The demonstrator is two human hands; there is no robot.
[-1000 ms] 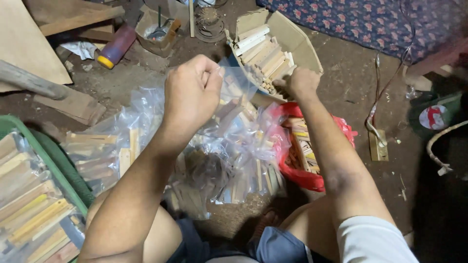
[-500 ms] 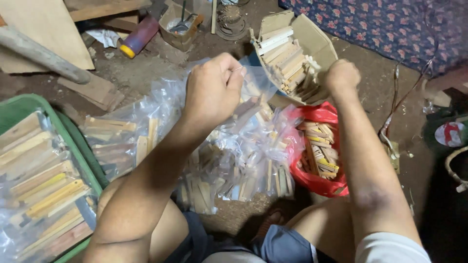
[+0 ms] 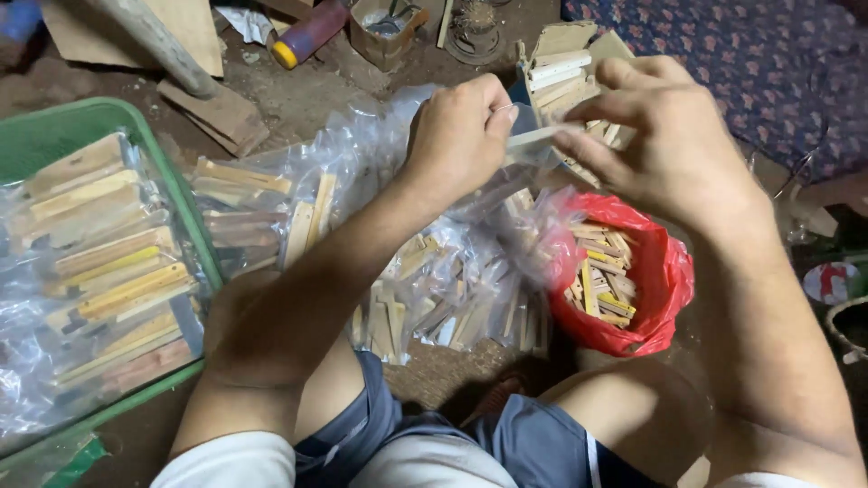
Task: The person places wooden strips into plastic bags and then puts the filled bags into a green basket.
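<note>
Clear plastic packets of wooden sticks [image 3: 434, 289] are piled in the middle. A red bag [image 3: 665, 280] is seen right of them, an open cardboard box [image 3: 565, 54] above, more clear packets in a green crate [image 3: 172, 181] on the left.

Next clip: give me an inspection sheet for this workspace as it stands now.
Surface: dirt floor, dusty.
Job's things: pale stick pinched between both hands over a heap of clear bags of wooden sticks; red bag and cardboard box hold loose sticks; green crate holds bagged ones.
Clutter: wood offcuts, bottle, small box.
Grippers: left hand and right hand shut on the stick.
Cables: nothing seen clearly.
Surroundings: patterned blue cloth.
</note>
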